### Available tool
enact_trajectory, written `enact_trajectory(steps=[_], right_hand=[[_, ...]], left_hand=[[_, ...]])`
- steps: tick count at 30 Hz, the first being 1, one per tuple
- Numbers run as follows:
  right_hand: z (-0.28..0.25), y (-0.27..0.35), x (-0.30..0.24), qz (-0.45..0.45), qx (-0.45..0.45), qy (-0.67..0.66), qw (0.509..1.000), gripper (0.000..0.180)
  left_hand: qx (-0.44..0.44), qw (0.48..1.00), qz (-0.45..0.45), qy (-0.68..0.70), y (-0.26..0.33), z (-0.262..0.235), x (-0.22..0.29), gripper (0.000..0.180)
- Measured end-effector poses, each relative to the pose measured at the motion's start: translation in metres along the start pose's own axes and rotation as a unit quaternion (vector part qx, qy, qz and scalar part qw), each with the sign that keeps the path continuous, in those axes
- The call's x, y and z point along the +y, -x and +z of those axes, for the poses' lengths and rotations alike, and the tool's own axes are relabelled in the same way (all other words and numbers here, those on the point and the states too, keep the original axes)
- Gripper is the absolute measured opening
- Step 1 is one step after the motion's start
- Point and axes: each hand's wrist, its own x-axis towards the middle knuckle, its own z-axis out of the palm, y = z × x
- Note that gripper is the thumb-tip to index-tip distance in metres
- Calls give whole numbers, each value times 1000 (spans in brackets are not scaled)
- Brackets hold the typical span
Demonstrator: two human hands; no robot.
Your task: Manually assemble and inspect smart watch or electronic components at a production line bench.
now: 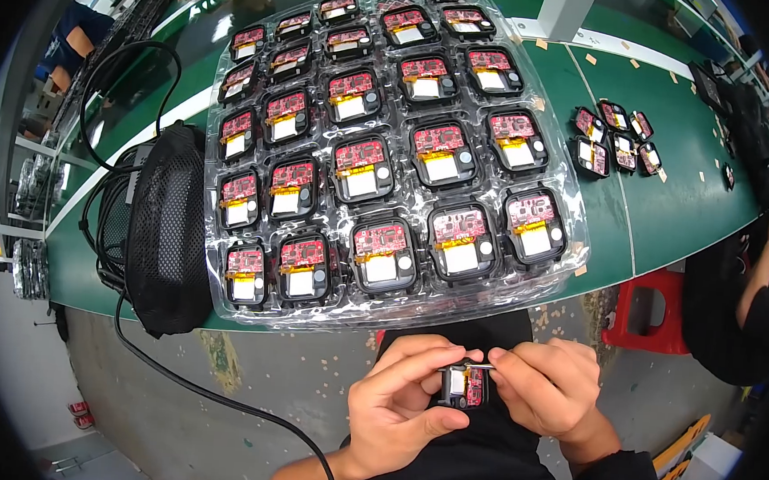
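My left hand [405,397] grips a small black watch-like case [463,397] above my lap, its fingers along the top and thumb below. Inside the case a red circuit board and a white block are visible. My right hand [553,386] is closed in a pinch on a thin metal tool [481,366], which lies across the case's upper edge. Its far end is hidden by my left fingers, so its exact kind does not show. Beyond my hands, a clear plastic tray [308,317] on the bench holds rows of similar open cases, each with a red board and white block.
Left of the tray lies a black mesh bag [171,225]; a black cable [213,395] runs from there past my left forearm. Several loose cases [622,151] sit on the green bench [607,242]. A red stool [651,312] and another person [736,309] are at right.
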Motion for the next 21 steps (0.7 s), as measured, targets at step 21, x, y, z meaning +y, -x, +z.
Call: enact_trajectory(steps=[21], right_hand=[[-2,2,-2,-12,37,24,999,22]], left_hand=[[-13,1000,-14,5,2,3,5,59]])
